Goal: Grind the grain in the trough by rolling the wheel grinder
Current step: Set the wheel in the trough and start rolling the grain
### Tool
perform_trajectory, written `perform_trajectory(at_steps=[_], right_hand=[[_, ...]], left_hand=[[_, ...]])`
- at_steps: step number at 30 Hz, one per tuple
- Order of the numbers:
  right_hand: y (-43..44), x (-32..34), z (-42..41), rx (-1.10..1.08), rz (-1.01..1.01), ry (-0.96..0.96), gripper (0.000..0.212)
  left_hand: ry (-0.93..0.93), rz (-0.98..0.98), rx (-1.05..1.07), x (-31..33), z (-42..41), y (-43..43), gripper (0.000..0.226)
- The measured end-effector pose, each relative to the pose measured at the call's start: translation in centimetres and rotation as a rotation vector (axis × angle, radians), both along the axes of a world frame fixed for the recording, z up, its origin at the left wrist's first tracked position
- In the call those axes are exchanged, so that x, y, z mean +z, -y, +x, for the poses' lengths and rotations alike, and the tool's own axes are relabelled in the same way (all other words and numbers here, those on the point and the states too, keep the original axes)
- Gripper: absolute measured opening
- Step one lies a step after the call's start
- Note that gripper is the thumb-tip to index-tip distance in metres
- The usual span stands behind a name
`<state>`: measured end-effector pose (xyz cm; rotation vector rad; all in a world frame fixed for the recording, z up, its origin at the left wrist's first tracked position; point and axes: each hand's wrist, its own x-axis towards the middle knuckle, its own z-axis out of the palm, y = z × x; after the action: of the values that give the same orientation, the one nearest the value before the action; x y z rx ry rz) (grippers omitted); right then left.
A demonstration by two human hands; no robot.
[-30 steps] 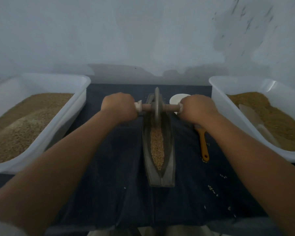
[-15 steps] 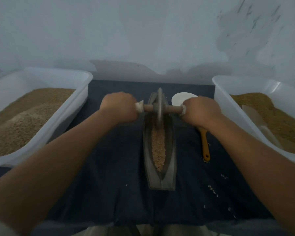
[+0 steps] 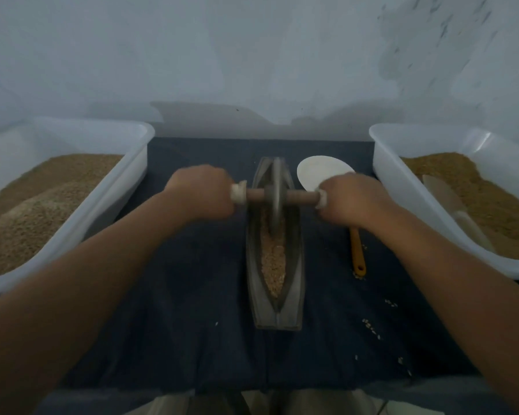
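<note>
In the head view, the wooden axle of the dark metal wheel grinder (image 3: 275,196) is gripped at both ends. The left hand (image 3: 200,191) is closed in a fist round the left end and the right hand (image 3: 352,199) round the right end. The disc is held upright in the far half of the long, boat-shaped grey metal trough (image 3: 295,265), which is laid lengthwise on a dark blue cloth (image 3: 192,310). Pale brown grain (image 3: 272,259) is heaped along the groove, on the near side of the disc. The trough is flanked by a left white plastic tub (image 3: 138,136) and a right white plastic tub (image 3: 381,151), both filled with grain. A white spoon with an orange handle (image 3: 318,172) is laid just right of the trough, partly covered by the right hand.
</note>
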<state>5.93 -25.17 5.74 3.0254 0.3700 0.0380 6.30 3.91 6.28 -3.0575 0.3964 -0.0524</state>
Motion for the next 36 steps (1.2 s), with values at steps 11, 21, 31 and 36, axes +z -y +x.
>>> perform_trajectory(at_steps=[11, 21, 31, 36], right_hand=[[0.3, 1.8, -5.7, 0.111, -0.005, -0.360, 0.020], [-0.9, 0.6, 3.0, -0.062, -0.049, 0.118, 0.023], [1.0, 0.7, -4.6, 0.089, 0.063, -0.397, 0.021], [-0.9, -0.4, 1.4, -0.045, -0.043, 0.193, 0.028]], left_hand=[[-0.396, -0.127, -0.093, -1.7, -6.6, -2.9, 0.022], [0.074, -0.049, 0.089, -0.3, 2.8, 1.0, 0.030], [-0.029, 0.012, -0.150, -2.2, -5.3, -2.3, 0.028], [0.075, -0.041, 0.073, -0.8, 1.4, 0.3, 0.032]])
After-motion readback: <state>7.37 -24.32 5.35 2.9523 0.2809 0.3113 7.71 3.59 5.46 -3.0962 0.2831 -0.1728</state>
